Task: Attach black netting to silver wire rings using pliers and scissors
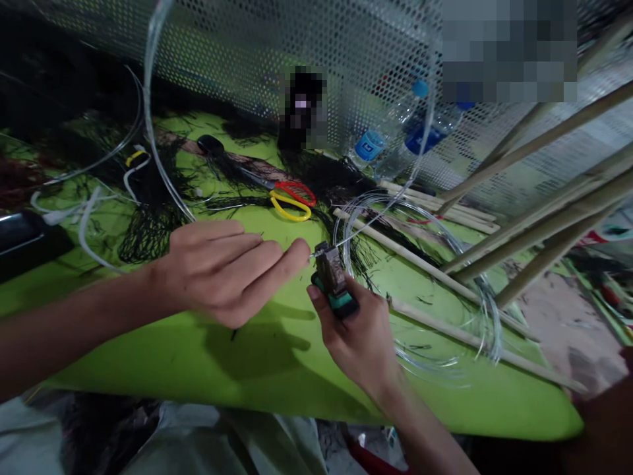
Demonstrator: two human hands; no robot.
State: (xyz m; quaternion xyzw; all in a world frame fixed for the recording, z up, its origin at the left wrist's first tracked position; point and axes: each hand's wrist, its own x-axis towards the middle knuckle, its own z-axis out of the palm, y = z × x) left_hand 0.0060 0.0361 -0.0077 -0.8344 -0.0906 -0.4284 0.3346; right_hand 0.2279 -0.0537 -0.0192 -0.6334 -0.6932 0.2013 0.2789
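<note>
My left hand (237, 267) is closed around a loop of thin wire (151, 99) that arches up out of the top of the view. The wire's end shows between its fingertips and a pair of pliers. My right hand (359, 330) grips the pliers (331, 270), which have dark jaws and green-and-black handles. The jaws point up and touch the wire just right of my left fingertips. Behind the pliers, a coil of clear wire (346, 227) lies on the green table (198, 356).
Scissors (291, 201) with red and yellow handles lie beyond my hands, among black netting (148, 231). Plastic bottles (370, 144) stand by a perforated metal panel (222, 59). Wooden poles (544, 211) lean at the right; thin sticks (430, 264) lie on the table.
</note>
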